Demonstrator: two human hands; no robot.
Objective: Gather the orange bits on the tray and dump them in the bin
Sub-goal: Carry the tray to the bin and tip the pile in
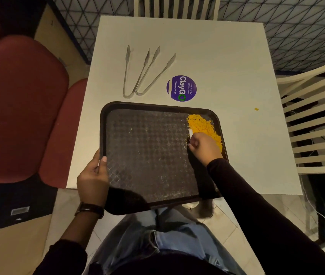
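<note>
A dark textured tray (147, 155) lies on the white table, its near edge hanging over the table's front. Orange bits (203, 125) are heaped in the tray's far right corner and along its right rim. My left hand (94, 175) grips the tray's left rim, thumb on top. My right hand (203, 147) rests inside the tray against the heap, fingers closed around a small white object (190, 133) that sticks out beside the bits; I cannot tell what it is. One stray orange bit (256, 109) lies on the table to the right. No bin is in view.
Two metal tongs (143, 74) lie on the table beyond the tray. A round purple sticker (181, 88) is stuck beside them. Red cushioned seats (18, 108) stand on the left, slatted cream chairs (316, 126) on the right and at the far side.
</note>
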